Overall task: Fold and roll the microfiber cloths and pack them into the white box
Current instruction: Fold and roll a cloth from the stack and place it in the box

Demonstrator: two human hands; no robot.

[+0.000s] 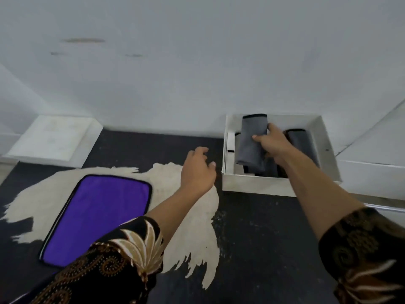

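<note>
A rolled grey microfiber cloth [252,143] is held over the left half of the white box [271,185], tilted with its black-trimmed upper end toward 12 o'clock and its lower end dipping into the box. The right hand [272,143] has its grip clamped on this roll from the 3 o'clock side, thumb across the front and fingers wrapped behind. Inside the box, at 3 o'clock of the held roll, another dark grey roll [303,145] lies along the right wall, and more dark cloth shows beneath the hand, though how many rolls lie there cannot be told. The box sits open at the far right of the dark surface [263,238], its back edge against the pale wall [197,62]. At 9 o'clock of the box, just beside its left wall, the left hand [198,170] hovers with its grip loosely apart, fingers curled downward and holding nothing. Further toward 8 o'clock, a purple microfiber cloth [98,218] with black edging lies spread flat on the surface, resting on a cream, ragged-edged patch [192,242] of the covering. At 10 o'clock, well apart from the box, a flat white lid-like board [52,139] lies against the wall. Both forearms carry short sleeves of dark fabric with gold and cream pattern [122,260].
</note>
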